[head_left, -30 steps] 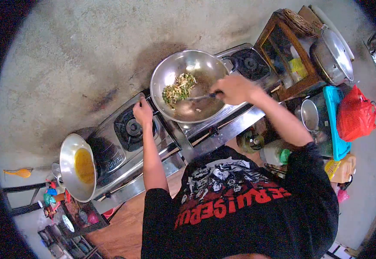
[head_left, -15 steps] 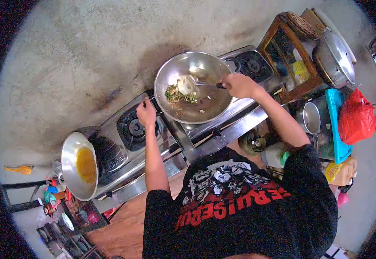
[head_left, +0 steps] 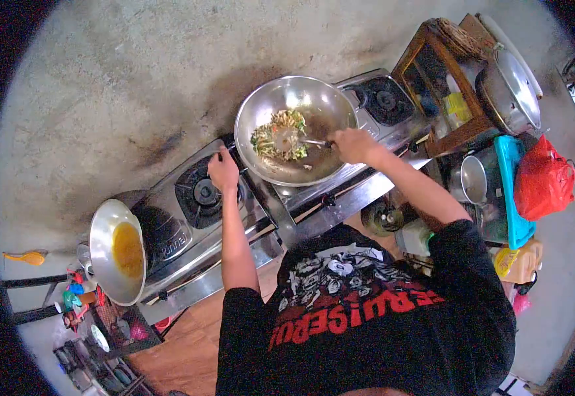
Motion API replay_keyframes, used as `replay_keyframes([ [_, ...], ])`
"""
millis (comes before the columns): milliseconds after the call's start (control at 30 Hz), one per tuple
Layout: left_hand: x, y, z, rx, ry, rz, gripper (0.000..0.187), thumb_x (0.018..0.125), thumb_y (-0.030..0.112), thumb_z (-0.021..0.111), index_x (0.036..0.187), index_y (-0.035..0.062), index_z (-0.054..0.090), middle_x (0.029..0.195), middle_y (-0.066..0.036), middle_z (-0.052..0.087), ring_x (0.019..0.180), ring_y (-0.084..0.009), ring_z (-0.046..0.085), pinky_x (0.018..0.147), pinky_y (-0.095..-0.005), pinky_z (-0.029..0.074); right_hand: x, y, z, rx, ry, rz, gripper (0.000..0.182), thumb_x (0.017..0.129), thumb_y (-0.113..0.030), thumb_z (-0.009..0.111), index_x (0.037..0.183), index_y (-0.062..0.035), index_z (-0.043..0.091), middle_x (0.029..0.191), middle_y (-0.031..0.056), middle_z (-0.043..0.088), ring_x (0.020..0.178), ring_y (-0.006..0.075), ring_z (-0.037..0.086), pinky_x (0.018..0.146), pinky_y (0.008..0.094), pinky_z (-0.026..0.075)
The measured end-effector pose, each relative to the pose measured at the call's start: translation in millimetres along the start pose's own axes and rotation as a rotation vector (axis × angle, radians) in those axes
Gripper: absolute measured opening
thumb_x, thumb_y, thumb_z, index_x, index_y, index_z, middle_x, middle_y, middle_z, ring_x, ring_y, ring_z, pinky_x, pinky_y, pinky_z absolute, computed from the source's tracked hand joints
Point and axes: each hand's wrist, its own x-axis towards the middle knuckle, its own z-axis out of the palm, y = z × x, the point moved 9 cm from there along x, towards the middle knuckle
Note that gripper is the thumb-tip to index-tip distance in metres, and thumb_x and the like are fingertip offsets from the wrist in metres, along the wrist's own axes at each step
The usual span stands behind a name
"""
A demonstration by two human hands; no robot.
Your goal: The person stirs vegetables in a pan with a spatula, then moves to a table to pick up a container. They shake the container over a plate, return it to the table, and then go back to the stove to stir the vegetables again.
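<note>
the right hand [head_left: 353, 146] is clamped on the spatula [head_left: 315, 142], reaching in over the 3 o'clock edge of the wok [head_left: 324, 165]. the spatula's head sits among the chopped food [head_left: 274, 132], which is heaped at 9 o'clock inside the wok. the left hand [head_left: 223, 170] has its fingers curled up by the wok's edge at 8 o'clock; whether they are clamped on a handle i cannot tell.

if that hold is loose, a hard push of the spatula could swing or tip the wok. with the heap so near the 9 o'clock wall, a quick scoop that way could throw bits over the edge. the right knuckles hang close to the metal, so, if it is hot, a slip could burn them. farther out at 8 o'clock, past the bare burner [head_left: 205, 191], a pan [head_left: 102, 244] holds yellow liquid [head_left: 127, 251]; a knock there could spill it.
</note>
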Motion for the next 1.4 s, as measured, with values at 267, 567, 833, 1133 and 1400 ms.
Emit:
replay_keyframes([
  [267,3.0,-3.9,3.5,0.034,-0.019,-0.011,0.056,0.092,0.048,0.045,0.110,-0.0012,0.066,0.108,-0.025,0.064,0.100,-0.0431,0.060,0.086,-0.0493,0.047,-3.6,19.0,0.5,0.024,-0.155,0.127,0.029,0.084,-0.018,0.053,0.110,-0.0100,0.064,0.100,0.0198,0.067,0.096,0.0386,0.064,0.086,0.0477,0.051],
  [567,0.0,-0.7,0.7,-0.063,-0.023,0.005,0.053,0.091,0.048,0.046,0.107,0.0025,0.067,0.103,-0.024,0.065,0.097,-0.0433,0.061,0.082,-0.0487,0.047,17.2,37.1,-41.6,-0.062,-0.142,0.121,0.026,0.089,-0.027,0.052,0.105,-0.0111,0.066,0.093,0.0194,0.068,0.090,0.0365,0.065,0.080,0.0464,0.051],
  [833,-1.9,-3.9,-2.7,-0.002,0.025,-0.009,0.053,0.091,0.048,0.045,0.105,0.0027,0.068,0.104,-0.023,0.065,0.099,-0.0430,0.060,0.085,-0.0490,0.047,11.1,34.2,14.8,-0.195,-0.177,-0.055,0.031,0.082,-0.015,0.051,0.109,-0.0048,0.064,0.102,0.0185,0.068,0.095,0.0334,0.067,0.082,0.0489,0.053],
  [1133,-9.0,9.0,-10.8,0.068,0.026,-0.055,0.053,0.092,0.047,0.045,0.096,0.0001,0.069,0.099,-0.023,0.066,0.094,-0.0428,0.061,0.078,-0.0514,0.046,-18.2,48.7,-0.1,-0.291,-0.307,0.070,0.033,0.092,-0.027,0.049,0.122,-0.0161,0.056,0.099,0.0177,0.067,0.098,0.0350,0.064,0.079,0.0508,0.052],
  [1400,-5.0,1.5,-7.9,0.057,0.087,0.007,0.052,0.091,0.047,0.047,0.096,-0.0011,0.068,0.097,-0.025,0.065,0.091,-0.0433,0.061,0.077,-0.0515,0.046,-16.1,48.8,-18.7,-0.384,-0.325,0.162,0.047,0.087,-0.015,0.044,0.133,-0.0122,0.049,0.117,0.0162,0.064,0.106,0.0313,0.063,0.083,0.0445,0.053],
])
